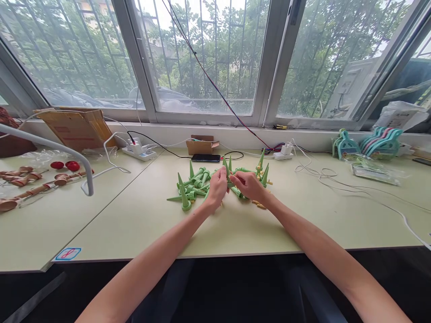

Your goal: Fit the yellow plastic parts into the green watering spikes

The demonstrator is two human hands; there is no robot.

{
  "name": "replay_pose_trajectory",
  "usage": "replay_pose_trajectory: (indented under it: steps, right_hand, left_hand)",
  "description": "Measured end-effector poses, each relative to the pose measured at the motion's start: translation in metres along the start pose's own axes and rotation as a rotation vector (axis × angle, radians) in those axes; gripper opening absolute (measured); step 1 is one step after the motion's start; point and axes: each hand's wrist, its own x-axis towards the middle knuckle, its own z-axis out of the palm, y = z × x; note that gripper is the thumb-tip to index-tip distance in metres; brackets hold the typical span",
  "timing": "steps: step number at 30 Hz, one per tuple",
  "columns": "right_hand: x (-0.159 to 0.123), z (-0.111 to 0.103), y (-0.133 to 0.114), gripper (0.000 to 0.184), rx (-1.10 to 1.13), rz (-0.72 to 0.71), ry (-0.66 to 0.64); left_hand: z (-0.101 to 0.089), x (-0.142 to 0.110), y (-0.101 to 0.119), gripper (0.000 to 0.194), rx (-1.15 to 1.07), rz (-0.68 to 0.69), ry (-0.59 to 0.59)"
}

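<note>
My left hand (pixel 218 184) is closed around a green plastic watering spike (pixel 227 172), held point up over the table. Against it, my right hand (pixel 248 185) is pinched shut. What sits between those right fingertips is too small and covered to make out. A loose heap of green spikes (pixel 198 179) lies to the left of my hands, with one spike (pixel 183 195) standing upright on its wide base. Behind and beside my right hand are more green spikes (pixel 265 175) and several small yellow pieces (pixel 259 204).
A phone (pixel 210 158) and a small open carton (pixel 202 145) lie behind the heap. Power strips (pixel 139 151) and white cables (pixel 323 174) cross the table. Wooden toys (pixel 33 190) are at left, teal plastic items (pixel 380 142) at right. A white metal bar (pixel 67 146) juts in.
</note>
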Motion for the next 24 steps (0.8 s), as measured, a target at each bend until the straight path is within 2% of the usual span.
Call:
replay_pose_trajectory:
  steps: [5,9,13,17,24]
  right_hand:
    - [0.0008,0.0,0.0038,0.05,0.036,0.013,-0.003]
    - [0.001,-0.0015,0.0039,0.053,0.039,0.008,0.014]
    - [0.0023,-0.0033,0.0052,0.054,-0.028,0.035,0.1]
    - [0.004,-0.005,0.0053,0.049,-0.033,0.078,0.212]
    - [0.0056,-0.0072,0.0008,0.035,0.04,0.116,0.214]
  left_hand:
    - [0.0002,-0.0001,-0.0023,0.048,0.031,0.016,-0.023]
    - [0.0006,0.0002,-0.0058,0.043,0.079,0.035,-0.067]
    - [0.002,-0.0015,-0.0077,0.042,0.215,0.112,-0.126]
    - [0.0039,-0.004,-0.0082,0.038,0.358,0.244,-0.175]
    - [0.004,-0.0069,-0.008,0.035,0.452,0.293,-0.202]
